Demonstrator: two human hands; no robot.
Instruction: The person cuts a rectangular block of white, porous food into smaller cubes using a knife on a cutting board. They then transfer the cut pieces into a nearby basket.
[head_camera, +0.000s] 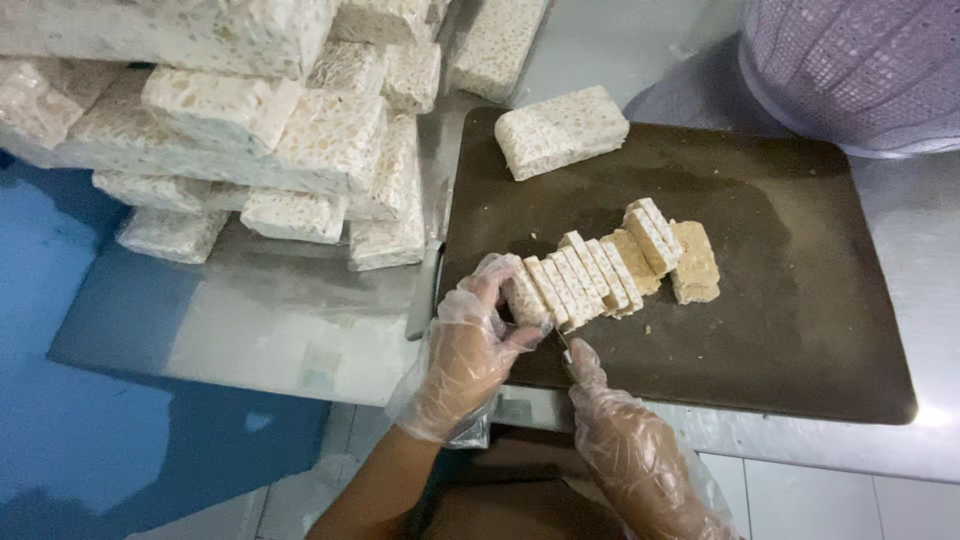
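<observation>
Two gloved hands slice a tempeh block (560, 285) on the dark cutting board (800, 330). The left hand (465, 355) pinches its uncut end; the right hand (625, 450) grips a knife (566, 358), mostly hidden. The next cut seemingly needs left fingers clear.

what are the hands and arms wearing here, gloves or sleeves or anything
Both the left hand and the right hand wear thin, clear, loose-fitting disposable plastic gloves, crinkled and baggy at the wrist, with open cuffs. The forearms below the cuffs are bare: no sleeves, watch or jewellery show.

Dark brown cutting board (760, 300), pale speckled beige tempeh slices (600, 275), lilac perforated basket (860, 70), clear gloves (460, 360)
</observation>
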